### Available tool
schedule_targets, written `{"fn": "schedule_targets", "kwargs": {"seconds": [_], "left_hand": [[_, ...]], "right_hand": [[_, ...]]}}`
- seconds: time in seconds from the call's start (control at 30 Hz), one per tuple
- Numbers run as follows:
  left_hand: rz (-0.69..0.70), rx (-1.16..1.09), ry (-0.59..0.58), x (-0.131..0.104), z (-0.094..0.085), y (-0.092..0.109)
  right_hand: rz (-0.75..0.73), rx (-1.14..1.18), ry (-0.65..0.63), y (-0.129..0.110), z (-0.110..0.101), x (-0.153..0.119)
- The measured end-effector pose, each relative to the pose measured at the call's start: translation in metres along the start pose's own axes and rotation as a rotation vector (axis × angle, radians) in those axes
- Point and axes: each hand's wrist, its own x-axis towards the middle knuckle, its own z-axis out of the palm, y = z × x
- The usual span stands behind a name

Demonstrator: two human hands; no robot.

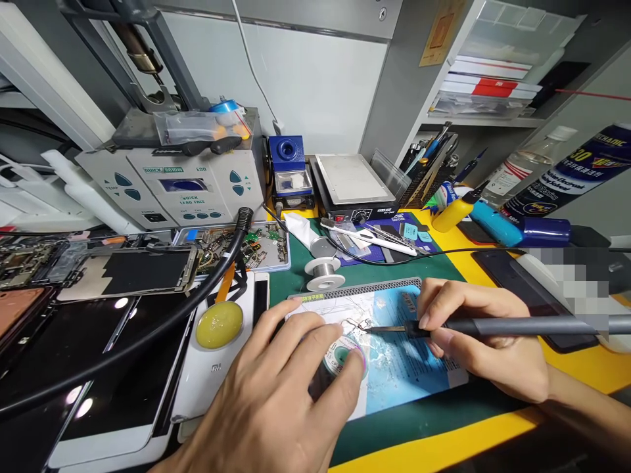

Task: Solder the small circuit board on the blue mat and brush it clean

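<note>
L hand grips round spool btwn thumb & fingers on blue-white pad; R hand pinches soldering iron, tip near thin wire. Looks mid-job; can't tell what's done vs. left.

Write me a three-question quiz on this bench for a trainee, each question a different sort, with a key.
1. Which hand holds the soldering iron?
2. True or false: the yellow disc lies on the white phone marked MI.
3. Choose one. The left hand is touching:
A) the toothbrush
B) the green-centred spool
C) the clear bottle

Key:
1. The right hand.
2. True.
3. B.
</note>
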Motion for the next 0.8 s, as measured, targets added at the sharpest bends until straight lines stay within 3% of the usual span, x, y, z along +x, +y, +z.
{"fn": "schedule_targets", "kwargs": {"seconds": [0.13, 0.27, 0.57, 0.8], "left_hand": [[0.018, 0.012, 0.072, -0.001, 0.002, 0.0], [-0.012, 0.008, -0.032, -0.003, -0.001, 0.001], [-0.014, 0.017, -0.032, -0.005, -0.003, 0.001], [-0.017, -0.021, -0.018, -0.004, -0.001, 0.0]], "right_hand": [[0.037, 0.011, 0.004, -0.003, -0.002, 0.001], [0.074, 0.004, -0.01, -0.008, -0.002, 0.004], [0.122, 0.064, 0.02, -0.006, -0.002, 0.003], [0.3, 0.357, 0.129, 0.004, -0.004, -0.001]]}}
